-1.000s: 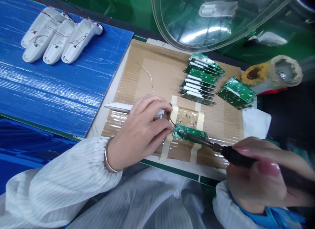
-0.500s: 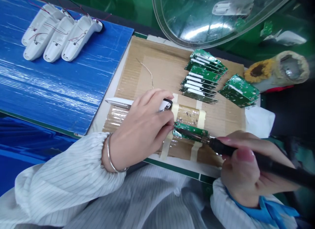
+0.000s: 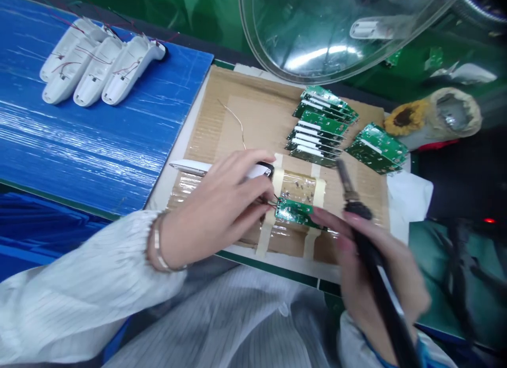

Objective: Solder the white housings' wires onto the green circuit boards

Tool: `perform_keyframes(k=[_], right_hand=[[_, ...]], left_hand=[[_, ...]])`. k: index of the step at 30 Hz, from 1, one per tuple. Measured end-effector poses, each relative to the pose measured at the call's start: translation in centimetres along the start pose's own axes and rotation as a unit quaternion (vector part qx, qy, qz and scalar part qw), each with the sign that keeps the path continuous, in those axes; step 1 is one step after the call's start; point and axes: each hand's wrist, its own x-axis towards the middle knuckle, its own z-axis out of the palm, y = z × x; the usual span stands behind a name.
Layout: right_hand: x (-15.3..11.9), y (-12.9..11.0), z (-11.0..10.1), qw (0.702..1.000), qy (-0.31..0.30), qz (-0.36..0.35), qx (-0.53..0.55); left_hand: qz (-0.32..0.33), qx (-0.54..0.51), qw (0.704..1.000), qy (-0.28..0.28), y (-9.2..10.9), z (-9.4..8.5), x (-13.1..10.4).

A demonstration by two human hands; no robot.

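Note:
My left hand [image 3: 222,204] is closed over a white plastic housing [image 3: 190,166] with a black end, and its fingertips pinch thin wires that run to a green circuit board [image 3: 293,210]. That board lies on the cardboard beside strips of cream tape. My right hand [image 3: 380,273] grips a black soldering iron [image 3: 368,246], its metal tip raised and pointing away from me. One finger of the right hand reaches to the board's right end. A thin strand of solder wire [image 3: 237,120] sticks up behind my left hand.
Several green circuit boards [image 3: 320,128] lean in rows on the cardboard [image 3: 222,83], with another group [image 3: 376,146] to the right. Several white housings with wires [image 3: 122,72] lie on the blue sheet [image 3: 170,93]. A clear round lens [image 3: 309,35] and a sunflower-decorated cylinder [image 3: 447,114] stand behind.
The soldering iron's tip has lifted off the board and swung upright. My right hand has turned, and a finger now reaches to the board. My left hand stays nearly in place.

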Motion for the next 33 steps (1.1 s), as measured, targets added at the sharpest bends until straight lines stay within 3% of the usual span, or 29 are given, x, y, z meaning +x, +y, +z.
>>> perform_keyframes(k=[3,6,10,12,17,21,27,33], right_hand=[[-0.2,-0.2,1.0,0.995,-0.084,-0.042,-0.046],[-0.7,0.2,1.2,0.995,-0.092,-0.026,-0.02],[-1.4,0.3,1.5,0.989,-0.138,-0.029,0.049],[-1.7,0.2,2.0,0.989,-0.141,-0.039,0.031],[-1.8,-0.2,3.3,0.991,-0.118,-0.059,-0.008],[-1.6,-0.3,3.6,0.991,-0.109,-0.064,-0.03],[-1.5,-0.2,3.5,0.989,-0.098,-0.107,-0.013],[-1.7,0.2,3.5,0.989,-0.111,-0.099,-0.005]], left_hand=[[0.021,0.077,0.996,-0.03,-1.5,-2.2,-2.2],[0.005,0.083,0.993,-0.084,-0.9,-3.7,-4.5],[-0.009,-0.068,0.984,-0.166,2.9,-2.5,-5.4],[-0.026,-0.05,0.981,-0.183,4.4,-1.5,-4.5],[0.073,0.179,0.972,-0.136,5.5,-0.6,-1.1],[0.142,0.213,0.959,-0.123,5.8,-0.1,0.0],[0.201,0.159,0.965,-0.047,4.7,0.7,-0.4],[0.147,-0.056,0.987,-0.017,3.8,2.0,-0.7]])
